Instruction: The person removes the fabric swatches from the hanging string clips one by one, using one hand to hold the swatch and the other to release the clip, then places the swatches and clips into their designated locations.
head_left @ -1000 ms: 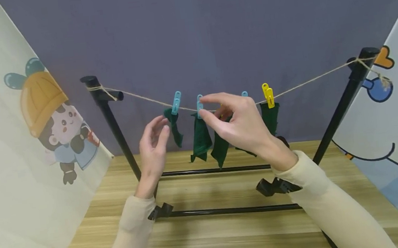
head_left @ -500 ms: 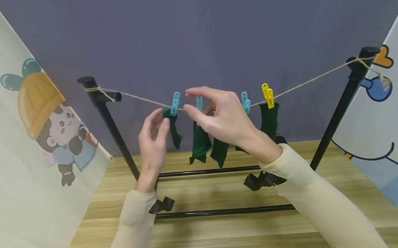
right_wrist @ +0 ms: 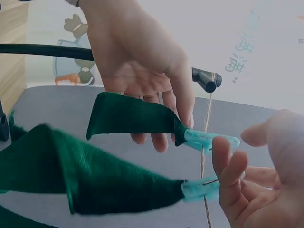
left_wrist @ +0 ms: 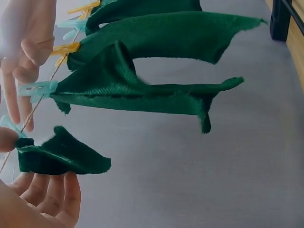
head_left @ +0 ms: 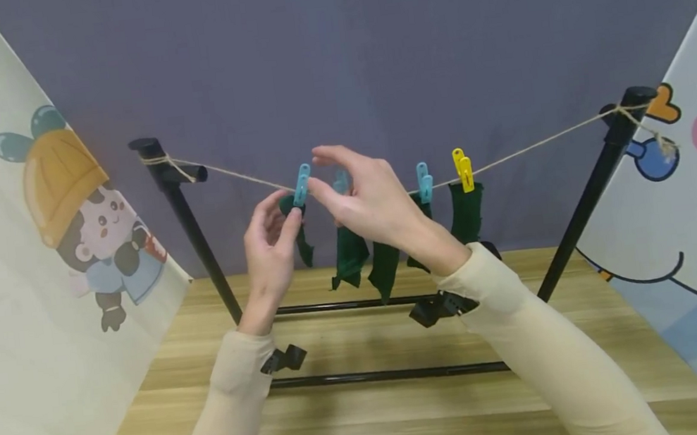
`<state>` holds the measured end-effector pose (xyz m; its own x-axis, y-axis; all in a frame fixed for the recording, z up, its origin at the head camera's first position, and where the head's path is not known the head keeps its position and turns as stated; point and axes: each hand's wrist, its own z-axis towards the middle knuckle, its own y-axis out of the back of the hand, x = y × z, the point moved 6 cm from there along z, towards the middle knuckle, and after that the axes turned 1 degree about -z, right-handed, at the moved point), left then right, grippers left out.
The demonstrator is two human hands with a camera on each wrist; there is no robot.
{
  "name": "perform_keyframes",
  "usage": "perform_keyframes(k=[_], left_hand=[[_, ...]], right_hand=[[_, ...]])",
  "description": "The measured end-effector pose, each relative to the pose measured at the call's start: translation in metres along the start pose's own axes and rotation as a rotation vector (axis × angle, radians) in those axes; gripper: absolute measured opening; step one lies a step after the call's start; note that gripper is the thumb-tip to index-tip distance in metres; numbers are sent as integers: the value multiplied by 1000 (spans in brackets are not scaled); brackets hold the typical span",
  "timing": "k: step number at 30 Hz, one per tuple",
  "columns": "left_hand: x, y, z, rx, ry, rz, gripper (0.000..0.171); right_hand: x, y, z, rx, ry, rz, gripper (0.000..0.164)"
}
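Note:
A small dark green cloth (left_wrist: 61, 154) hangs from the jute line by a light blue clothespin (head_left: 302, 185), the leftmost on the line. My left hand (head_left: 270, 250) is around this cloth, fingers behind it and thumb near the clothespin's lower end; firm contact cannot be told. Just right of the same clothespin is my right hand (head_left: 368, 198), thumb and forefinger spread apart, with nothing between them. In the right wrist view, its fingers partly cover a second blue clothespin (right_wrist: 197, 189), which holds a larger green cloth (right_wrist: 114, 178).
Further right, more green cloths hang by a blue clothespin (head_left: 424, 185) and a yellow clothespin (head_left: 464, 170). The jute line (head_left: 538, 144) sags between posts of a black frame (head_left: 390, 375) on a wooden table (head_left: 370, 428). A grey-blue backdrop (head_left: 432, 45) stands behind.
My right hand has moved left from the second blue clothespin toward the leftmost one, its thumb and forefinger spreading. My left hand has come closer to the small cloth.

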<state>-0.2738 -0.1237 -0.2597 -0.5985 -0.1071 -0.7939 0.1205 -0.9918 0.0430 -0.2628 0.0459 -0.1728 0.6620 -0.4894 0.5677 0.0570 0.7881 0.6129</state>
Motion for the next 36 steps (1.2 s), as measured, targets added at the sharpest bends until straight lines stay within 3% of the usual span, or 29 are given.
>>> perform_keyframes(k=[9, 17, 36], left_hand=[[0, -4, 1, 24, 16, -45, 32], [0, -4, 4, 8, -18, -88, 26], [0, 1, 3, -13, -13, -24, 22]], right_hand=[[0, -2, 7, 21, 4, 53, 54], [2, 1, 9, -12, 14, 13, 48], [3, 1, 11, -14, 90, -64, 34]])
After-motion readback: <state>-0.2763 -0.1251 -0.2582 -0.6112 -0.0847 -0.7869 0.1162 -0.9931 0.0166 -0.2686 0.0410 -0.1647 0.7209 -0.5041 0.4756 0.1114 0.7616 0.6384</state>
